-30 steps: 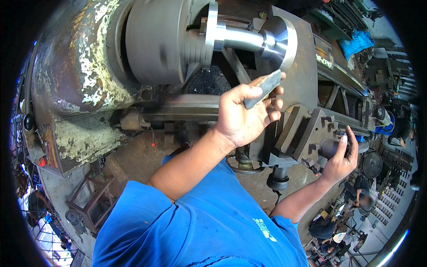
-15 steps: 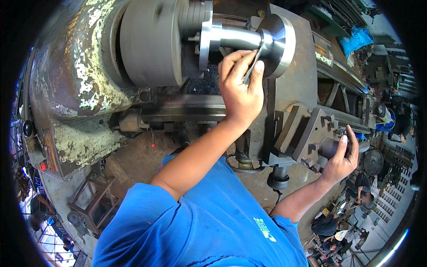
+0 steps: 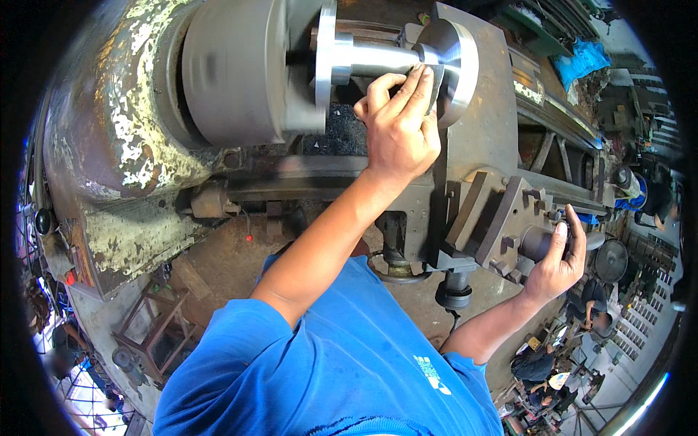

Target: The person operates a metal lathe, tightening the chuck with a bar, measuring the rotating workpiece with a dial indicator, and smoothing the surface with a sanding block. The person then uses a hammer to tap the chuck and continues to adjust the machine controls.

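Note:
My left hand (image 3: 401, 138) reaches up to a shiny turned metal workpiece (image 3: 382, 61) mounted in the lathe. Pinched in its fingers is a dark, thin piece of emery cloth (image 3: 437, 86), pressed against the collar beside the large round flange (image 3: 465, 76); the fingers hide part of the cloth. To the left, the big grey chuck (image 3: 233, 73) looks smeared, as if spinning. Lower right, my right hand (image 3: 556, 265) rests against the round part of the tool post (image 3: 502, 225), thumb and fingers stretched and apart.
A painted, peeling headstock (image 3: 138, 109) fills the left side. Lathe bed rails (image 3: 298, 178) run below the workpiece. A blue bag (image 3: 582, 64) lies at the far right. Below the tool post hangs a dark handle (image 3: 454, 291). Other people (image 3: 534, 363) work at lower right.
My left fingers have shifted and flattened over the emery cloth, now more upright on the collar. The view has drifted slightly, moving the lathe leftward. My right hand stays put.

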`<action>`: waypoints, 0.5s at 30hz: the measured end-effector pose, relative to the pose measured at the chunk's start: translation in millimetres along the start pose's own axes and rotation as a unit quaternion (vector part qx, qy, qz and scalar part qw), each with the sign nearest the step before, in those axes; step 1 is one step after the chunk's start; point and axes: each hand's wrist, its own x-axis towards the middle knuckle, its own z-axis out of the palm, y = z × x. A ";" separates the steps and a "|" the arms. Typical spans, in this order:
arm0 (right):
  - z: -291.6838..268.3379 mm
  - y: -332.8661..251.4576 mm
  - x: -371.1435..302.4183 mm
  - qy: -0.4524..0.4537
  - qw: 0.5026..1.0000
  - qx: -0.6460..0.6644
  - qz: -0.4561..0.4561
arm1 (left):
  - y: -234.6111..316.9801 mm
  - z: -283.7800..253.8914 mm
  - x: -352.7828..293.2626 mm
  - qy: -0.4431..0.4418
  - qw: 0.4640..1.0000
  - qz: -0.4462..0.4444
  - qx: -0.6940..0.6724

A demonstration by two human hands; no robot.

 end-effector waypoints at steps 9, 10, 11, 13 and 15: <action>0.2 -2.3 -0.8 0.001 1.000 0.012 0.005 | 0.2 -7.6 6.1 -0.038 0.999 0.000 -0.024; 0.2 -2.6 -0.8 0.000 1.000 0.010 0.007 | 0.1 -8.6 6.2 -0.041 0.999 0.001 -0.025; 0.2 -2.9 -0.7 0.000 1.000 0.016 0.008 | 0.0 -9.8 6.2 -0.045 0.999 -0.002 -0.028; 0.5 -3.1 -0.4 0.000 1.000 0.011 0.010 | 0.0 -11.7 5.8 -0.051 0.998 -0.006 -0.037; 0.8 -3.3 -0.5 0.000 1.000 0.013 0.011 | -0.1 -12.7 5.8 -0.048 0.998 -0.012 -0.035</action>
